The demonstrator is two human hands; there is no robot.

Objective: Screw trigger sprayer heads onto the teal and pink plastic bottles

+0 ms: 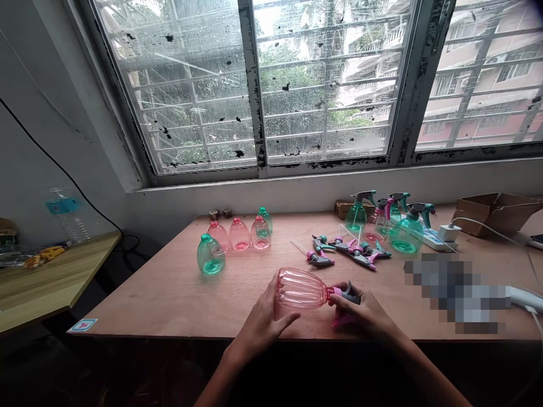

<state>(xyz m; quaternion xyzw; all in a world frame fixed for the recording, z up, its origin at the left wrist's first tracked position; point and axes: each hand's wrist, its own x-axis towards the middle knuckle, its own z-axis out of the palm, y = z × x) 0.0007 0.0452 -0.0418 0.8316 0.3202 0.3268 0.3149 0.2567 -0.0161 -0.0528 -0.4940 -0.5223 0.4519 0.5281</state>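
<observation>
A clear pink spray bottle (300, 289) lies sideways in the air just over the table's front edge. My left hand (268, 311) supports its base end, the thumb held apart from the fingers. At the neck, the fingers of my right hand (360, 308) are closed around the grey and pink spray head (348, 294), which sits at the bottle's mouth. Whether its collar is fully screwed on I cannot tell. Beyond the hands lies a pile of loose spray heads (352, 249) with thin tubes. Left of it stand several headless bottles, pink (240, 234) and green (211, 255).
Finished-looking sprayers with heads, among them a green one (406, 234), stand at the back right. Near them are a white power strip (439, 240) and an open cardboard box (494, 215). A blurred patch (458, 291) covers something at right. A window (263, 85) lies behind the wooden table (161, 288).
</observation>
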